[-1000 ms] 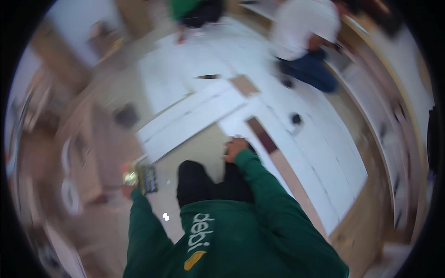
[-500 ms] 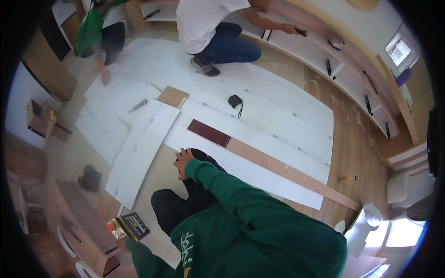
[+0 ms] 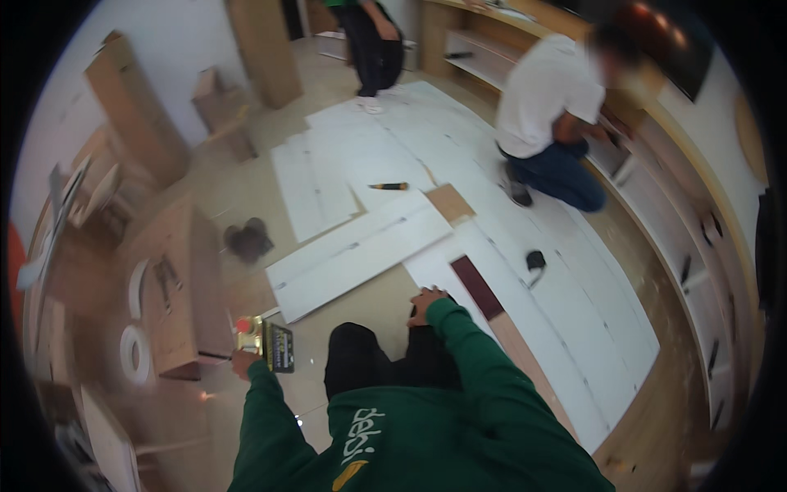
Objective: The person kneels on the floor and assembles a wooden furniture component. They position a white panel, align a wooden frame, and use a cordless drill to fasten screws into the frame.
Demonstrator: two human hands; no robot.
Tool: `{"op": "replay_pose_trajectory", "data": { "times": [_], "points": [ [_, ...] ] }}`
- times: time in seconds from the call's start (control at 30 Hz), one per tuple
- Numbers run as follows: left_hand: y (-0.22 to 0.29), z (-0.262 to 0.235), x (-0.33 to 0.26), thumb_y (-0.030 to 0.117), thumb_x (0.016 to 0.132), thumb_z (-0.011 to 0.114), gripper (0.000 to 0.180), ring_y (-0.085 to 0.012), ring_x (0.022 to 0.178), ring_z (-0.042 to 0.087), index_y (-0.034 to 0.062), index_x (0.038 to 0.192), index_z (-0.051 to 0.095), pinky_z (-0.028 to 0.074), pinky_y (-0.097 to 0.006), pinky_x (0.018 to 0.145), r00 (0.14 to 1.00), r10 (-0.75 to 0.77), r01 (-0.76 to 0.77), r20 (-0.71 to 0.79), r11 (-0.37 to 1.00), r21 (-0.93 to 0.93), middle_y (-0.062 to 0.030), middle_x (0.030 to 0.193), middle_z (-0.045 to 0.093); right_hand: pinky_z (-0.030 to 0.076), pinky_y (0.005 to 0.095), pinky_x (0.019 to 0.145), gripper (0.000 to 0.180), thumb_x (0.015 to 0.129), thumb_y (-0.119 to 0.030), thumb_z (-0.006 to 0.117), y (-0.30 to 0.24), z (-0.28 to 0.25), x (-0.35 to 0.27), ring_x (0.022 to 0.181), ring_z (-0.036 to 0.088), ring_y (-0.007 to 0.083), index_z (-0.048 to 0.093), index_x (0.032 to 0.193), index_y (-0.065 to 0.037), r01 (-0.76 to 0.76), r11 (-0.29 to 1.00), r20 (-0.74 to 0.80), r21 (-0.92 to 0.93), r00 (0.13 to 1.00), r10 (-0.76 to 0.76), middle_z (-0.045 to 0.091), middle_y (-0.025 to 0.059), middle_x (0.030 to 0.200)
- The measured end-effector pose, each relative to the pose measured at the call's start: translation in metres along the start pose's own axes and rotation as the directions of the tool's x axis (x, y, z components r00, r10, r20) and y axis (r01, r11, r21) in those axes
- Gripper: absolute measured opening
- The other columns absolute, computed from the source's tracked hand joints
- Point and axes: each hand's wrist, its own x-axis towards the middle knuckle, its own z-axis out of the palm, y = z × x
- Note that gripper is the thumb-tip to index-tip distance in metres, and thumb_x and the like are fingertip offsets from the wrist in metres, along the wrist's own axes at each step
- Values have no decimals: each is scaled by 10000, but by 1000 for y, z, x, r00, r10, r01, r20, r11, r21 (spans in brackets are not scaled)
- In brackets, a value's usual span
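Observation:
My left hand (image 3: 244, 364) is closed around a gold metal can (image 3: 252, 334) with a red cap and a dark label, held low at my left side, beside a wooden box unit. Its fingers are partly hidden behind the can. My right hand (image 3: 425, 307) rests on my right knee, fingers spread, holding nothing. Just beyond that hand lies a long plywood strip (image 3: 518, 336) with a dark maroon end (image 3: 477, 287). Ahead, a white panel (image 3: 361, 250) lies across the floor, one end near a small square brown board (image 3: 451, 202).
Large white sheeting (image 3: 566, 328) covers the floor, with a tape measure (image 3: 535, 261) and a utility knife (image 3: 388, 186) on it. A wooden box unit (image 3: 193, 287) stands left, near a white roll (image 3: 135, 354). One person (image 3: 541, 107) crouches by the shelving (image 3: 689, 254); another (image 3: 365, 41) stands behind.
My view has swung left. The person in green has risen from a crouch to standing, and the one in white has shifted close to the shelves. The can stays in my left hand.

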Motion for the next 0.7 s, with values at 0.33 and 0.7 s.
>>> {"op": "replay_pose_trajectory", "data": {
  "times": [0.33,0.7],
  "points": [
    [28,-41,-39,254,958,512,199,-337,946,651,122,978,659,543,-466,777,998,-55,58,25,992,-111,-115,992,672,455,455,983,730,840,-345,675,-123,-274,3,1117,572,436,359,1438,-71,609,792,-754,-43,500,-426,587,240,1259],
    [41,-41,-48,278,976,458,234,-324,1001,600,130,1040,628,506,-482,814,997,-44,52,56,986,-159,-89,1038,646,511,430,798,788,861,-253,650,-178,-358,-94,834,655,385,236,1493,-32,620,762,-786,-188,371,-496,685,221,906]
  ]
}}
